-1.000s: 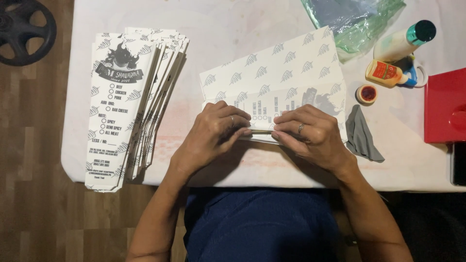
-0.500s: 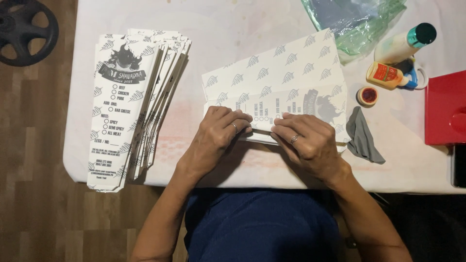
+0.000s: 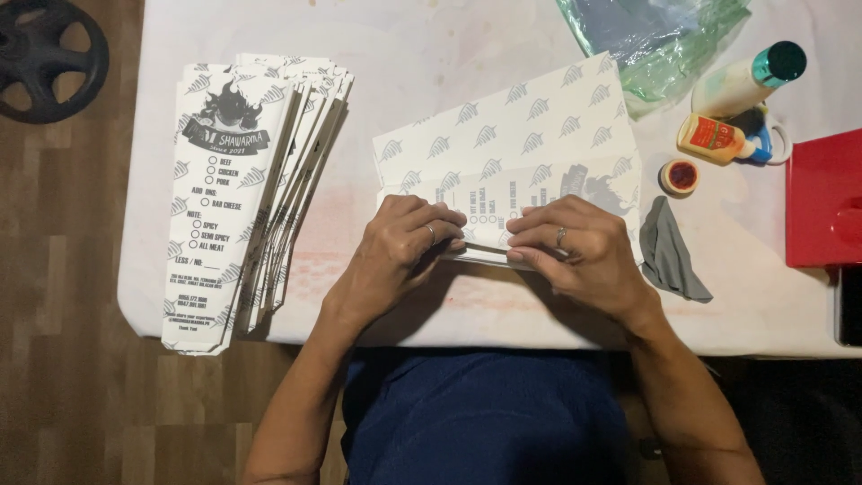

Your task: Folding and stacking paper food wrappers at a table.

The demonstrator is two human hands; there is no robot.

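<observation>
Head view: white table [image 3: 503, 36] carries a white printed paper sheet [image 3: 512, 144] near its front edge, patterned with grey leaf marks, its long axis running left to right and tilting slightly up at the right. Left hand [image 3: 400, 247] and right hand [image 3: 575, 251] press curled fingers together on its folded front edge.

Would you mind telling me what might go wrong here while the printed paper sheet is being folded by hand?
The left hand and right hand press the near fold of the printed sheet while its far half lies unpinned, so it may skew the crease. The open red-filled cap and glue bottle sit close to the sheet's right edge and could smear it. The stack of folded sleeves overhangs the table edge and might slide off.
</observation>
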